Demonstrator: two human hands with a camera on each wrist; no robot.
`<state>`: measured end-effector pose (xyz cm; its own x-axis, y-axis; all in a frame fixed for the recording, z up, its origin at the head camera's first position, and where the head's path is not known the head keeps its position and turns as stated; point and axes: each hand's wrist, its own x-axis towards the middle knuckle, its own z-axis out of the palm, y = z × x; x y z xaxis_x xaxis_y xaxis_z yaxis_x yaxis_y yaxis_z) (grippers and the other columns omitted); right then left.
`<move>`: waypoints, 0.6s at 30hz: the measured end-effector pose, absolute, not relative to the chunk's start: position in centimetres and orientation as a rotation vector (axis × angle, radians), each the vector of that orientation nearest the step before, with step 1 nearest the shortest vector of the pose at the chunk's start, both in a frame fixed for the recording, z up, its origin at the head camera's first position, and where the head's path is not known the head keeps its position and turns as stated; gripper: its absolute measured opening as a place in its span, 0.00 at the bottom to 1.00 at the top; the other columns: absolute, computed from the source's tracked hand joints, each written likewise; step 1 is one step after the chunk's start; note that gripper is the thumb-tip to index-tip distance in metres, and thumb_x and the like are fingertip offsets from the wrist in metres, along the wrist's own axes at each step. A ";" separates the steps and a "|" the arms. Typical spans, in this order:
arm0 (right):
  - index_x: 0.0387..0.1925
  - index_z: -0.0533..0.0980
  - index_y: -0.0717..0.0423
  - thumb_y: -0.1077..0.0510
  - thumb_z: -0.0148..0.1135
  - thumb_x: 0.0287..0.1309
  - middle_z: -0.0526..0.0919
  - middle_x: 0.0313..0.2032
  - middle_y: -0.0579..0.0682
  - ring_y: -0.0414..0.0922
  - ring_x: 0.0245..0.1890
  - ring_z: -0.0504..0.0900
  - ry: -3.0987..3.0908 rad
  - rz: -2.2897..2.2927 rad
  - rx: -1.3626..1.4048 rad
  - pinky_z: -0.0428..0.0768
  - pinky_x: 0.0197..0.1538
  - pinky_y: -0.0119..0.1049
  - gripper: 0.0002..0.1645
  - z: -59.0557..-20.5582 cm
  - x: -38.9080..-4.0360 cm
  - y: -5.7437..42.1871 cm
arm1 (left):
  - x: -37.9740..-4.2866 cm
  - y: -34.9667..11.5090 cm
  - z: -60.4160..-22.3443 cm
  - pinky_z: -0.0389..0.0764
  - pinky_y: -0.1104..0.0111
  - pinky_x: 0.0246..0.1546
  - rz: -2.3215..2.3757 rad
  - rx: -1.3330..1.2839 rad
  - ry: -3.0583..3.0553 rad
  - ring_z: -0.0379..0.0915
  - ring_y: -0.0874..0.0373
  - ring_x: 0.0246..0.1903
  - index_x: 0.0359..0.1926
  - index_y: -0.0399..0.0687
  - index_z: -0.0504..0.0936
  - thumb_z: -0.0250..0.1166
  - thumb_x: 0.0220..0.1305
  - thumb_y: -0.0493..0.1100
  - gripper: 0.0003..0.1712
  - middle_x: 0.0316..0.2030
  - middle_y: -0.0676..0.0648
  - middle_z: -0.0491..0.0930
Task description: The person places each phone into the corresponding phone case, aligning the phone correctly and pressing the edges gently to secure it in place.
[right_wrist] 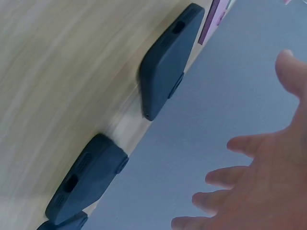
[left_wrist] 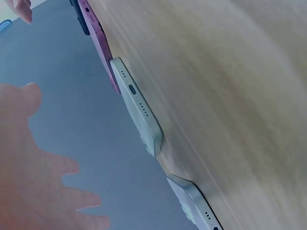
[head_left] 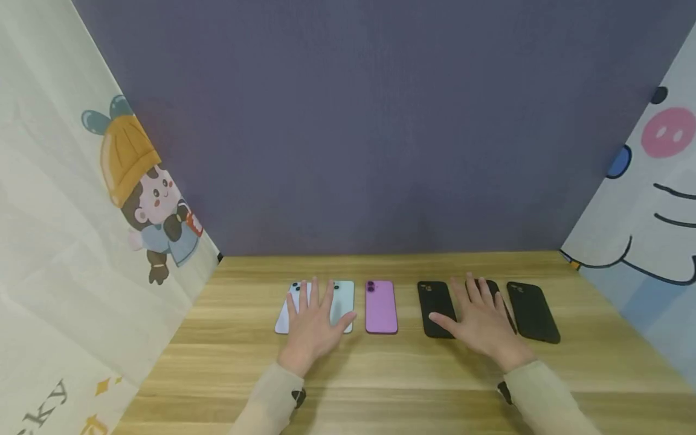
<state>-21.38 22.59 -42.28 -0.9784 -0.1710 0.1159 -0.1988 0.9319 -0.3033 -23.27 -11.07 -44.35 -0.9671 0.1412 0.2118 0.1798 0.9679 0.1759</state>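
Observation:
My left hand hovers with spread, straight fingers over a pale lavender phone and a pale green phone, partly covering both. To its right lies a pink-purple phone, back side up. My right hand, fingers also spread, is held above the black phone cases. It overlaps the left black case and hides much of the middle black case. The right black case lies just beyond its fingers. Both wrist views show a gap between the hands and the things below; neither hand holds anything.
The phones and cases lie in one row on a wood-grain table. Behind the table rises a dark grey-blue panel. Printed cloths hang at the left and right.

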 end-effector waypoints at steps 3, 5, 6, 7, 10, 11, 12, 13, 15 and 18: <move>0.74 0.40 0.53 0.22 0.42 0.56 0.31 0.72 0.65 0.67 0.70 0.28 -3.000 0.505 0.298 0.30 0.63 0.69 0.58 -42.3 -21.5 22.4 | -23.2 -11.1 -44.4 0.28 0.41 0.65 -0.279 -0.242 -2.913 0.24 0.42 0.71 0.74 0.56 0.49 0.35 0.59 0.80 0.51 0.73 0.40 0.37; 0.74 0.41 0.52 0.22 0.42 0.56 0.31 0.72 0.65 0.66 0.70 0.28 -2.997 0.514 0.300 0.29 0.63 0.68 0.58 -42.1 -21.4 22.3 | -23.2 -11.0 -44.3 0.28 0.41 0.65 -0.279 -0.247 -2.906 0.24 0.42 0.72 0.74 0.56 0.49 0.35 0.59 0.80 0.51 0.73 0.40 0.39; 0.74 0.41 0.52 0.21 0.42 0.56 0.32 0.72 0.65 0.66 0.70 0.28 -2.996 0.515 0.301 0.29 0.63 0.68 0.58 -41.9 -21.3 22.2 | -23.2 -11.0 -44.3 0.28 0.41 0.65 -0.281 -0.250 -2.902 0.25 0.42 0.72 0.74 0.56 0.49 0.36 0.60 0.79 0.50 0.73 0.40 0.39; 0.74 0.42 0.53 0.21 0.42 0.56 0.32 0.72 0.66 0.67 0.70 0.29 -2.992 0.512 0.302 0.30 0.63 0.68 0.58 -41.9 -21.2 22.2 | -23.1 -11.0 -44.2 0.28 0.41 0.65 -0.287 -0.251 -2.901 0.25 0.42 0.72 0.74 0.56 0.49 0.38 0.60 0.78 0.50 0.73 0.39 0.40; 0.74 0.43 0.53 0.21 0.42 0.56 0.34 0.72 0.67 0.67 0.70 0.31 -2.989 0.508 0.301 0.32 0.63 0.69 0.58 -41.7 -21.1 22.1 | -23.0 -10.9 -44.2 0.27 0.41 0.65 -0.294 -0.251 -2.915 0.25 0.42 0.72 0.74 0.57 0.48 0.37 0.60 0.78 0.50 0.73 0.40 0.39; 0.74 0.44 0.54 0.22 0.42 0.56 0.35 0.72 0.67 0.67 0.70 0.31 -2.988 0.514 0.305 0.32 0.63 0.69 0.58 -41.7 -21.1 22.1 | -22.9 -10.9 -44.1 0.28 0.41 0.66 -0.294 -0.251 -2.921 0.25 0.42 0.72 0.74 0.56 0.48 0.36 0.60 0.79 0.50 0.73 0.40 0.39; 0.74 0.44 0.55 0.22 0.43 0.56 0.35 0.72 0.68 0.68 0.70 0.31 -2.989 0.519 0.310 0.32 0.62 0.70 0.58 -41.7 -21.1 22.0 | -22.9 -10.9 -44.1 0.28 0.41 0.66 -0.285 -0.254 -2.927 0.25 0.42 0.72 0.74 0.56 0.48 0.35 0.60 0.79 0.50 0.73 0.40 0.38; 0.74 0.44 0.55 0.22 0.43 0.56 0.35 0.72 0.68 0.68 0.70 0.31 -2.990 0.526 0.314 0.32 0.62 0.70 0.58 -41.7 -21.2 22.0 | -22.9 -10.9 -44.1 0.29 0.41 0.66 -0.284 -0.257 -2.931 0.26 0.42 0.72 0.74 0.56 0.48 0.33 0.59 0.80 0.51 0.73 0.40 0.38; 0.74 0.45 0.56 0.22 0.43 0.56 0.36 0.71 0.68 0.67 0.70 0.31 -2.994 0.541 0.320 0.32 0.62 0.70 0.58 -41.7 -21.3 21.8 | -22.9 -10.8 -44.1 0.30 0.42 0.66 -0.272 -0.266 -2.936 0.26 0.41 0.72 0.74 0.55 0.48 0.31 0.59 0.80 0.52 0.73 0.39 0.38; 0.73 0.46 0.57 0.24 0.45 0.57 0.36 0.71 0.68 0.67 0.70 0.32 -2.999 0.557 0.324 0.33 0.63 0.69 0.57 -41.7 -21.5 21.7 | -23.0 -10.6 -44.0 0.29 0.42 0.66 -0.289 -0.274 -2.940 0.26 0.41 0.71 0.74 0.55 0.48 0.30 0.59 0.80 0.52 0.73 0.39 0.37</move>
